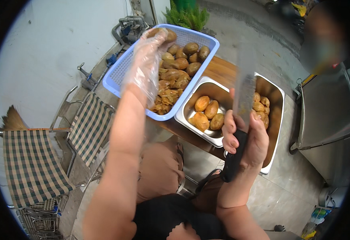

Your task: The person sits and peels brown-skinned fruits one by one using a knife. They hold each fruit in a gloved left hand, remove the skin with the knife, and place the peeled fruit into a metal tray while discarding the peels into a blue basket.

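Well, the left grip (147,52), in a see-through glove (141,76), is curled tight round a brown lump (167,35) above the far end of the blue basket (121,71). The right grip (256,141) is wrapped round a knife (245,94), blade up. This looks like the picking-out step; the next move seems to call for getting past the basket's rim. There is room between the grips, but the small tray (201,136) sits just beside the basket, with the big tray (275,98) near the blade.
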A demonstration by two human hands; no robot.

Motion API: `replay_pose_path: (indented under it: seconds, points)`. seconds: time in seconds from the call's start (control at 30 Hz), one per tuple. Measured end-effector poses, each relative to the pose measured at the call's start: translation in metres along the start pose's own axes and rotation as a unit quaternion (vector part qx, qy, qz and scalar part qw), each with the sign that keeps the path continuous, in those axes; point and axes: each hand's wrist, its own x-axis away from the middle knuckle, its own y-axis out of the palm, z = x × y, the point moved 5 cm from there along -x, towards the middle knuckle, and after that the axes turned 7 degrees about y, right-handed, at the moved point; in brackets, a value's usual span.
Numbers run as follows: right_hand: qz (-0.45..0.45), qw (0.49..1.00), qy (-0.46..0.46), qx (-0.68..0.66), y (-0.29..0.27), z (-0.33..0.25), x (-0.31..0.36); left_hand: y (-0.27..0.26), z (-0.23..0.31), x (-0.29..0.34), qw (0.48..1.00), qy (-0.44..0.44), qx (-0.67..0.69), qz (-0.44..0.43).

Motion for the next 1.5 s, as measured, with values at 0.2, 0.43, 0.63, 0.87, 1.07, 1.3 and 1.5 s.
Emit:
replay_pose_path:
  seconds: [0.2,0.43,0.63,0.87,1.07,1.3,1.5]
  points:
    - [-0.039,0.992,0.025,0.116,0.038,0.018,-0.019,-0.008,0.000,0.040,0.968,-0.011,0.219,0.123]
    - [0.023,0.986,0.027,0.161,0.024,0.034,-0.026,-0.082,0.061,-0.001,0.889,0.004,0.453,0.061]
    - [0.065,0.981,0.058,0.174,-0.002,0.048,-0.043,-0.079,0.097,0.003,0.885,0.021,0.462,0.058]
    - [0.090,0.971,0.084,0.203,-0.018,0.067,-0.049,-0.068,0.121,0.030,0.809,0.304,-0.484,0.135]
    - [0.099,0.951,0.086,0.281,-0.010,0.077,-0.030,-0.131,0.110,0.016,0.915,-0.044,0.361,0.173]
    - [0.053,0.835,0.082,0.541,0.003,0.159,0.012,-0.148,0.143,0.037,0.863,0.048,0.488,0.123]
    - [0.020,0.710,0.096,0.697,-0.027,0.205,0.015,-0.154,0.176,0.069,0.854,0.071,0.487,0.167]
